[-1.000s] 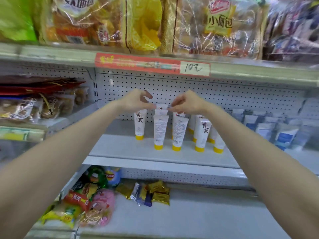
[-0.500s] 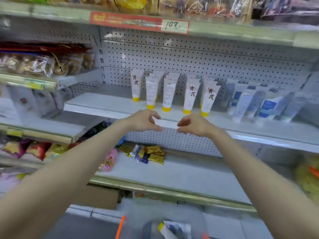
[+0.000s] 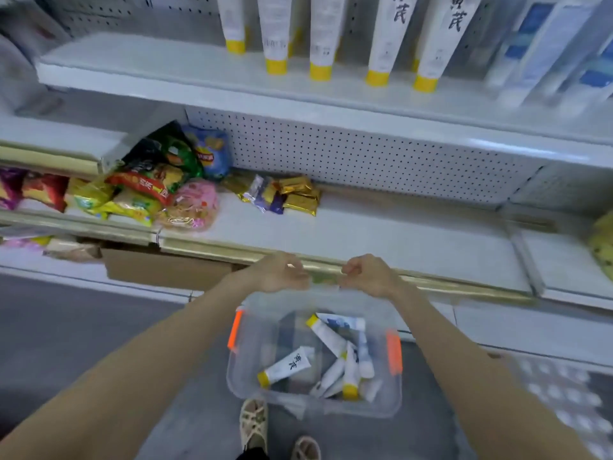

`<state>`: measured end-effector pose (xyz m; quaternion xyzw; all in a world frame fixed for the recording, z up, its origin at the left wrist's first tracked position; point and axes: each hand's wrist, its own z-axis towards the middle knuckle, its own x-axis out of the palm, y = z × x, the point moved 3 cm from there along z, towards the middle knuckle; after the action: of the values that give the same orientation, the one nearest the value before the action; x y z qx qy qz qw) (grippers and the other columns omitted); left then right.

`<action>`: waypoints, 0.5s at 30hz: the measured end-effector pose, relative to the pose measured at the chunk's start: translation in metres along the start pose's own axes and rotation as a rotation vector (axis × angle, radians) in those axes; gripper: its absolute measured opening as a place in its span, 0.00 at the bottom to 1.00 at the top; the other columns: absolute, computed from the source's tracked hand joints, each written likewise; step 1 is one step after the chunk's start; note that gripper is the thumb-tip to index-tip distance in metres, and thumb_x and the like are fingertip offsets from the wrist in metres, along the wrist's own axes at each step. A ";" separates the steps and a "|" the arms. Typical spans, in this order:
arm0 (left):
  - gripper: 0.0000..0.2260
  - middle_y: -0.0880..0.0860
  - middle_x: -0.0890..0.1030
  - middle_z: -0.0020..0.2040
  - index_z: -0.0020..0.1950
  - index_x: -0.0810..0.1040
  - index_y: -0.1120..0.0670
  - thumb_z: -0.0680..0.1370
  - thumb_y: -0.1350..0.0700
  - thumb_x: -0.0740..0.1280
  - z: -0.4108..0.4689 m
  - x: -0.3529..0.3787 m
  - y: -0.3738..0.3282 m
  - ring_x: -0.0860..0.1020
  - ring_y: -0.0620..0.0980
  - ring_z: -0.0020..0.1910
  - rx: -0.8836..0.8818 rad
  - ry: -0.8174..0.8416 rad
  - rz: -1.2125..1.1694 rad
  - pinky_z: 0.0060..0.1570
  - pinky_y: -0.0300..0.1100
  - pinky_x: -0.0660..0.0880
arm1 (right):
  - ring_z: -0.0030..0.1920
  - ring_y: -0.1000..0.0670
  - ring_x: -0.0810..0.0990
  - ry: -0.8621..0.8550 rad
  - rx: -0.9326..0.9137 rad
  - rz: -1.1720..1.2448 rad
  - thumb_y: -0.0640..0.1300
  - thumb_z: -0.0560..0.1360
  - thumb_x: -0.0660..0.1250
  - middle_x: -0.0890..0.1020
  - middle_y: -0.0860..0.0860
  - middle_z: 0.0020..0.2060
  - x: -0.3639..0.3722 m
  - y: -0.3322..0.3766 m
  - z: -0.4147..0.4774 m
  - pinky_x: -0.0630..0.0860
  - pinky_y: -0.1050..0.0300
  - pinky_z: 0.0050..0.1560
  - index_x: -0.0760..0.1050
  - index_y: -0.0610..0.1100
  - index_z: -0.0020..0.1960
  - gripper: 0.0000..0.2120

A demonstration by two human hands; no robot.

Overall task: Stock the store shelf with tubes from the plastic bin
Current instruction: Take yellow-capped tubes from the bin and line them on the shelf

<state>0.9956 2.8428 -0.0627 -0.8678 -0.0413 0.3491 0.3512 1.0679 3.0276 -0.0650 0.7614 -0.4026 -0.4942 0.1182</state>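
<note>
A clear plastic bin [image 3: 394, 405] with orange latches stands on the floor below me. Several white tubes with yellow caps lie loose in it, one [image 3: 286, 366] near its left side. My left hand [image 3: 278, 273] and my right hand [image 3: 369, 275] hover side by side above the bin's far rim, fingers loosely curled, holding nothing. Several white tubes [image 3: 380, 38] stand cap-down in a row on the upper shelf [image 3: 159, 73].
Blue-and-white tubes [image 3: 547, 44] stand at the upper shelf's right. On the lower shelf [image 3: 398, 237] lie snack bags [image 3: 146, 184] at left and gold packets [image 3: 300, 197]. A cardboard box [image 3: 166, 270] sits under that shelf. My sandalled feet [image 3: 253, 424] are beside the bin.
Both hands have left the tubes on the upper shelf and dropped, empty, to just above the bin. My view has tilted down to the floor.
</note>
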 end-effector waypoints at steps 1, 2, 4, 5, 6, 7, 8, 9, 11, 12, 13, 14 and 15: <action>0.12 0.61 0.79 0.56 0.54 0.75 0.57 0.73 0.56 0.72 0.007 0.011 0.011 0.75 0.38 0.36 -0.021 0.032 -0.011 0.33 0.27 0.67 | 0.50 0.45 0.79 0.010 0.035 0.025 0.42 0.70 0.73 0.81 0.44 0.47 0.012 -0.011 0.006 0.70 0.61 0.43 0.78 0.38 0.53 0.13; 0.16 0.59 0.78 0.56 0.59 0.74 0.58 0.73 0.55 0.71 0.014 0.023 0.023 0.75 0.42 0.40 -0.042 0.067 -0.008 0.34 0.28 0.67 | 0.48 0.46 0.78 0.023 0.072 0.048 0.41 0.70 0.73 0.80 0.45 0.46 0.026 -0.023 0.012 0.69 0.62 0.42 0.78 0.37 0.53 0.14; 0.21 0.55 0.77 0.53 0.64 0.72 0.58 0.74 0.52 0.71 0.026 0.044 0.046 0.74 0.48 0.46 -0.080 0.112 0.000 0.41 0.35 0.68 | 0.51 0.48 0.77 0.064 0.127 0.065 0.41 0.71 0.72 0.78 0.46 0.48 0.051 -0.044 0.018 0.68 0.63 0.45 0.77 0.37 0.57 0.16; 0.21 0.54 0.76 0.50 0.63 0.73 0.58 0.74 0.52 0.71 0.033 0.055 0.059 0.74 0.48 0.47 -0.100 0.133 -0.006 0.44 0.38 0.68 | 0.54 0.48 0.77 0.090 0.154 0.062 0.42 0.72 0.71 0.79 0.45 0.51 0.064 -0.055 0.023 0.67 0.63 0.47 0.76 0.38 0.59 0.17; 0.19 0.52 0.75 0.48 0.61 0.74 0.59 0.74 0.53 0.71 0.040 0.066 0.072 0.73 0.49 0.47 -0.120 0.150 -0.018 0.45 0.39 0.68 | 0.57 0.47 0.77 0.108 0.179 0.054 0.43 0.72 0.70 0.79 0.45 0.55 0.076 -0.066 0.029 0.66 0.64 0.47 0.76 0.38 0.60 0.17; 0.18 0.51 0.75 0.45 0.59 0.74 0.59 0.73 0.53 0.71 0.047 0.077 0.085 0.73 0.49 0.46 -0.137 0.168 -0.034 0.45 0.41 0.68 | 0.59 0.47 0.76 0.119 0.206 0.061 0.43 0.72 0.70 0.79 0.45 0.57 0.089 -0.077 0.034 0.67 0.63 0.48 0.76 0.39 0.60 0.17; 0.16 0.50 0.75 0.42 0.57 0.75 0.59 0.73 0.53 0.71 0.052 0.087 0.097 0.73 0.50 0.46 -0.154 0.187 -0.043 0.44 0.41 0.68 | 0.60 0.46 0.76 0.126 0.233 0.075 0.43 0.72 0.70 0.79 0.45 0.58 0.101 -0.088 0.039 0.69 0.62 0.50 0.76 0.39 0.60 0.18; 0.16 0.51 0.76 0.42 0.56 0.75 0.59 0.73 0.54 0.72 0.056 0.096 0.107 0.74 0.51 0.46 -0.165 0.197 -0.054 0.44 0.41 0.67 | 0.61 0.45 0.76 0.128 0.258 0.093 0.42 0.72 0.70 0.78 0.44 0.59 0.111 -0.096 0.042 0.70 0.59 0.55 0.76 0.38 0.60 0.18; 0.18 0.55 0.79 0.50 0.59 0.75 0.60 0.72 0.55 0.72 0.068 0.114 0.129 0.76 0.54 0.51 -0.204 0.214 -0.078 0.46 0.40 0.67 | 0.59 0.43 0.76 0.111 0.311 0.127 0.40 0.71 0.71 0.79 0.39 0.57 0.132 -0.113 0.052 0.71 0.51 0.60 0.76 0.34 0.59 0.19; 0.19 0.58 0.79 0.54 0.60 0.75 0.61 0.72 0.56 0.73 0.074 0.123 0.139 0.77 0.56 0.54 -0.228 0.218 -0.093 0.47 0.39 0.67 | 0.56 0.42 0.77 0.089 0.330 0.153 0.38 0.70 0.72 0.79 0.37 0.55 0.141 -0.121 0.057 0.72 0.49 0.59 0.76 0.32 0.57 0.18; 0.20 0.60 0.79 0.56 0.61 0.75 0.61 0.71 0.57 0.73 0.080 0.132 0.148 0.77 0.56 0.56 -0.249 0.225 -0.103 0.47 0.38 0.67 | 0.52 0.43 0.78 0.060 0.353 0.183 0.36 0.69 0.72 0.79 0.37 0.53 0.150 -0.129 0.062 0.73 0.51 0.56 0.76 0.30 0.55 0.17; 0.21 0.60 0.79 0.57 0.62 0.74 0.61 0.71 0.58 0.73 0.085 0.139 0.155 0.77 0.57 0.57 -0.269 0.235 -0.105 0.47 0.38 0.68 | 0.50 0.45 0.77 0.038 0.374 0.201 0.36 0.69 0.72 0.79 0.38 0.52 0.157 -0.135 0.066 0.73 0.56 0.51 0.76 0.30 0.55 0.17; 0.22 0.60 0.78 0.58 0.63 0.73 0.61 0.72 0.57 0.73 0.092 0.148 0.164 0.77 0.56 0.57 -0.291 0.249 -0.104 0.49 0.39 0.68 | 0.48 0.47 0.76 0.035 0.389 0.200 0.36 0.69 0.72 0.79 0.40 0.52 0.165 -0.142 0.072 0.71 0.60 0.46 0.76 0.31 0.55 0.17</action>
<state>1.0203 2.8196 -0.2997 -0.9427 -0.0923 0.2107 0.2419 1.1086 3.0151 -0.2906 0.7346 -0.5618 -0.3797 0.0246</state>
